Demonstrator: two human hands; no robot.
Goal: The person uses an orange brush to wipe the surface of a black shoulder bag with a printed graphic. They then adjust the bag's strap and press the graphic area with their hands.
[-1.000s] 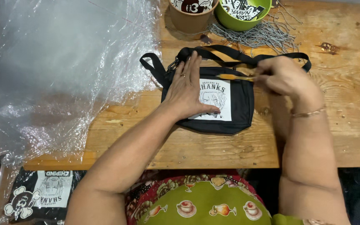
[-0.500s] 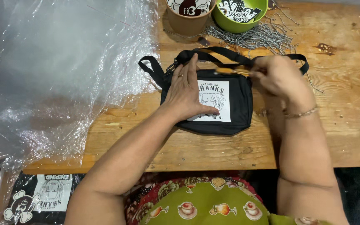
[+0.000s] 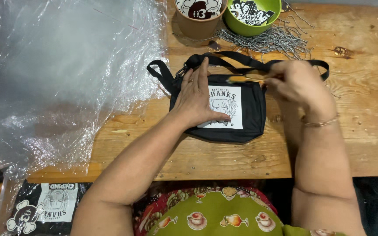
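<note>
We see a small black pouch bag (image 3: 250,120) lying flat on the wooden table (image 3: 364,131), just above the middle of the frame, with a white printed patch (image 3: 228,98) on its front. The left hand (image 3: 197,98) rests palm down on the left half of the bag, fingers spread and pointing up the frame, partly covering the patch; it presses rather than grips. The right hand (image 3: 296,81) sits at the bag's upper right corner, fingers curled in and pinched on something small and thin along the top edge; it is blurred, so we cannot tell just what it holds. A thin bracelet (image 3: 320,123) circles the right wrist.

The bag's black strap (image 3: 241,60) loops along the top edge, from the upper left of the bag across to the right, past the right hand.

Above the bag, in the upper middle of the frame, stand a brown cup (image 3: 195,26) and, just beside it, a green bowl (image 3: 252,19), both holding printed stickers. A tangle of metal ball chains (image 3: 272,41) lies below the bowl, near the strap. Crumpled clear plastic sheet (image 3: 62,74) covers the left of the frame. In the lower left corner, below the table edge, lies another black bag (image 3: 44,209) with a white print
</note>
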